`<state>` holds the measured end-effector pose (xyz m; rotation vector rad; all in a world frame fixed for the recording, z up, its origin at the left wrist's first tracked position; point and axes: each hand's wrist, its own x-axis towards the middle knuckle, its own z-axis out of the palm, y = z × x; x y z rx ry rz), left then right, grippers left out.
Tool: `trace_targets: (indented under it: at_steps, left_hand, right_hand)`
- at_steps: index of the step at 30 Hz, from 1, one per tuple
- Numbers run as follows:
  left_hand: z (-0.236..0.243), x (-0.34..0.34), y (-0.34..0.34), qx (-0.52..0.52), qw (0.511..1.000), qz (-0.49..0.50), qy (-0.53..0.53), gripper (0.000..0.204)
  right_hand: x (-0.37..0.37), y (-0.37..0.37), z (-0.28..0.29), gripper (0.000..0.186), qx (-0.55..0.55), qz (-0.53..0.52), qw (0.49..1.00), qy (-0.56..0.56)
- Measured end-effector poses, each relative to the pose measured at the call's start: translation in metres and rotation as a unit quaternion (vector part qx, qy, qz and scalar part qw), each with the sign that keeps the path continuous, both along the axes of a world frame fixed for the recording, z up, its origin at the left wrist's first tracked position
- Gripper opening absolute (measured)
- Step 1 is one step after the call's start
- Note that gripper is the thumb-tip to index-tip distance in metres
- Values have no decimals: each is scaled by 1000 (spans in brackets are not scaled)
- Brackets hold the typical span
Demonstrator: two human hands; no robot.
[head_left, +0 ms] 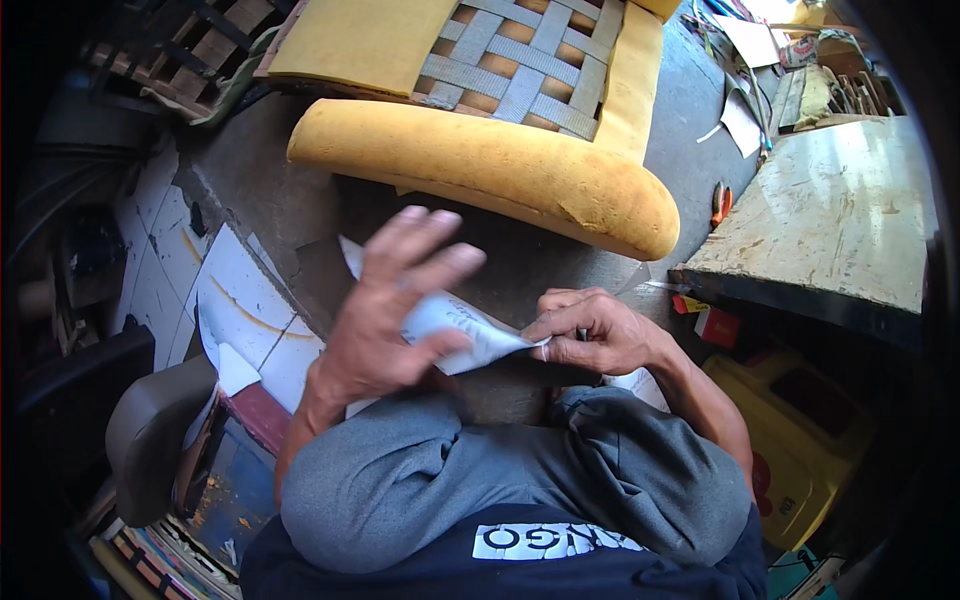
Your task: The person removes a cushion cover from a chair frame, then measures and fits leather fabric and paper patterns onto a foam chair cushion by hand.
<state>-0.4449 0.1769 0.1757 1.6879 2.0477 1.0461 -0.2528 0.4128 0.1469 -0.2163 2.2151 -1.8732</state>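
My right hand (600, 335) pinches a white printed sheet (455, 335) at its pointed right end, over a dark piece of material in front of my bent knees. My left hand (385, 320) is raised over the left part of that sheet, slightly blurred, fingers spread; whether its thumb touches the paper I cannot tell. Beyond both hands lies a yellow foam-padded furniture frame (470, 170) with woven grey webbing (550, 72).
A worn board table (800, 200) stands at right, with orange-handled pliers (722, 205) beside it and a yellow plastic container (800, 430) below. Loose scraps lie at upper right. At left are white tiles (155, 250), a grey cushion (160, 420) and stacked boards.
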Motion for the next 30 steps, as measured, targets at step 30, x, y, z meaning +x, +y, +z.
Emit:
trace_targets:
  at_steps: [30]
  left_hand:
    - [-2,33,20,-222,717,-549,-366,67]
  right_hand:
    - [3,-3,10,85,-256,-150,917,-266]
